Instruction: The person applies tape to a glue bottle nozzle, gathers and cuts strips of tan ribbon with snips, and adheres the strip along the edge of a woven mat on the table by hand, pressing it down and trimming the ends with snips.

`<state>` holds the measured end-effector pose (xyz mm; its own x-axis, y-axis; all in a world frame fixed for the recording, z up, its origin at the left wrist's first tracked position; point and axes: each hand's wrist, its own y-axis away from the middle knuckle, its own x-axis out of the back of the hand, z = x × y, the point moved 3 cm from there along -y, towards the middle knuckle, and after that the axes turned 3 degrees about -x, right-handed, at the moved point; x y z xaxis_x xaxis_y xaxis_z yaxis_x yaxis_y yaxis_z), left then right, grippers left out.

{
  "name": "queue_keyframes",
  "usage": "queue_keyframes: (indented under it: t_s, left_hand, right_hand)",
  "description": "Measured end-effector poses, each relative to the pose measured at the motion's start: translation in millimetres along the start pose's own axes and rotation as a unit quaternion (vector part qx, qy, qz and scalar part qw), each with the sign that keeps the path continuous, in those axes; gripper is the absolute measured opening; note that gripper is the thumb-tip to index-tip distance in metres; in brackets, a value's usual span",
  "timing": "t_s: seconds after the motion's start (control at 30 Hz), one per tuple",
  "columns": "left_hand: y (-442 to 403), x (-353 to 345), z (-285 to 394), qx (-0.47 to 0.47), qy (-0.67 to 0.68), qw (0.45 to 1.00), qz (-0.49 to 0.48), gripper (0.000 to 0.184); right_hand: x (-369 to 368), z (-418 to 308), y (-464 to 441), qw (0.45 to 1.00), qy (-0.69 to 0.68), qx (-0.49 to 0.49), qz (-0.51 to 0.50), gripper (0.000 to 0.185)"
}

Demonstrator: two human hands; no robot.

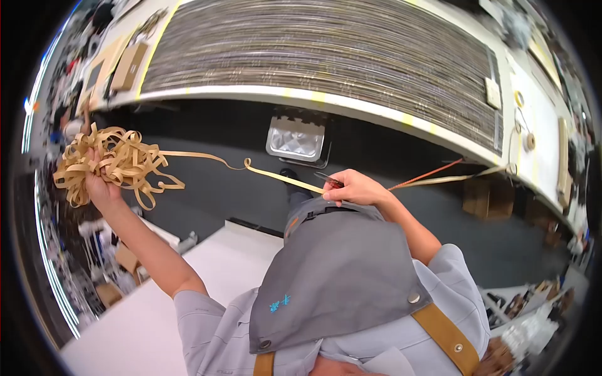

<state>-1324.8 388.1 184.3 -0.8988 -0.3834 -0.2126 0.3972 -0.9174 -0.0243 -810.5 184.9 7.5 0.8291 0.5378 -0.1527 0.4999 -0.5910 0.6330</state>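
Note:
At the far left, my left hand [103, 185] is closed around a big tangled bundle of tan ribbon [119, 160], held out at arm's length. One strand of ribbon [276, 175] runs from the bundle, with a small loop midway, to my right hand [357, 188]. That hand is near my waist, its fingers closed on small snips [332, 181] with dark blades and a red part. The strand meets its fingertips. Beyond the hand, a pale strip [451, 179] and an orange-red cord [429, 174] stretch right toward the table; their ends at my hand are hidden.
A long table [251, 97] ahead bears a wide striped layer of closely packed strips [313, 47]. Beneath its edge stands a stool with a shiny seat [295, 136]. A cardboard box [489, 199] sits under the right side. A white surface [150, 307] lies behind my left arm.

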Motion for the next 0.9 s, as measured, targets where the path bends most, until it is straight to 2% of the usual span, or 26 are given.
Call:
queue_keyframes:
  t_s: [0.03,0.07,0.17,0.3,0.33,0.37,0.4,0.43,0.5,0.53,0.57,0.63,0.7,0.77,0.83,0.9]
  left_hand:
    - [-18.1,-9.4,-10.1,0.005,0.004,1.0,-0.018,0.027]
    - [7.0,12.0,-4.0,-0.022,0.016,0.999,-0.029,0.03]
    - [-26.8,33.3,-20.4,-0.038,0.043,0.998,-0.033,0.036]
    - [-83.8,57.0,-39.6,-0.008,0.077,0.993,-0.093,0.034]
    - [-90.6,50.0,-42.2,0.02,0.167,0.936,-0.308,0.033]
    - [-90.9,47.2,-44.0,0.052,0.248,0.825,-0.505,0.032]
    - [-119.0,70.8,-57.4,-0.03,0.053,0.987,-0.147,0.033]
    - [-116.8,64.3,-59.1,-0.021,0.059,0.985,-0.16,0.033]
    - [-101.6,43.7,-56.4,0.058,0.08,0.982,-0.162,0.033]
    - [-83.9,23.2,-47.2,0.082,0.103,0.966,-0.22,0.034]
    - [-89.6,18.6,-55.3,0.083,0.102,0.966,-0.221,0.034]
    - [-112.3,38.5,-66.7,0.012,0.035,0.993,-0.111,0.034]
    - [-138.2,48.5,-79.4,0.013,0.059,0.988,-0.144,0.029]
    - [-135.0,29.4,-74.3,-0.03,0.013,0.994,-0.108,0.022]
    - [-137.2,17.8,-71.1,-0.018,0.029,0.996,-0.085,0.022]
    - [-136.8,3.7,-72.9,-0.037,-0.012,0.998,-0.052,0.021]
  right_hand:
    - [-2.8,-2.7,-12.5,1.0,-0.014,-0.002,0.021,0.021]
    - [-33.8,13.8,-11.3,0.999,-0.007,0.023,0.047,0.02]
    - [-59.4,22.4,-37.2,0.991,-0.026,0.041,0.123,0.018]
    - [-77.6,23.7,-61.9,0.981,-0.006,0.04,0.19,0.016]
    - [-80.1,24.6,-64.8,0.98,-0.022,0.042,0.195,0.015]
    - [-80.0,37.3,-73.5,0.976,-0.027,0.033,0.212,0.015]
    - [-81.2,33.5,-74.4,0.976,-0.003,0.014,0.22,0.015]
    - [-79.0,30.2,-71.7,0.972,0.022,-0.006,0.232,0.015]
    - [-78.2,31.5,-70.2,0.969,0.015,0.028,0.247,0.017]
    - [-78.9,29.6,-67.4,0.966,0.02,0.017,0.258,0.018]
    - [-77.1,27.4,-62.8,0.966,0.019,0.017,0.258,0.018]
    - [-75.6,20.0,-65.8,0.964,0.031,-0.005,0.266,0.018]
    - [-70.8,25.8,-73.0,0.966,0.038,0.029,0.255,0.016]
    - [-64.0,20.7,-73.9,0.965,0.064,0.017,0.252,0.016]
    - [-57.9,21.2,-78.2,0.965,0.09,0.032,0.243,0.016]
    - [-51.3,21.1,-80.7,0.964,0.107,0.04,0.239,0.017]
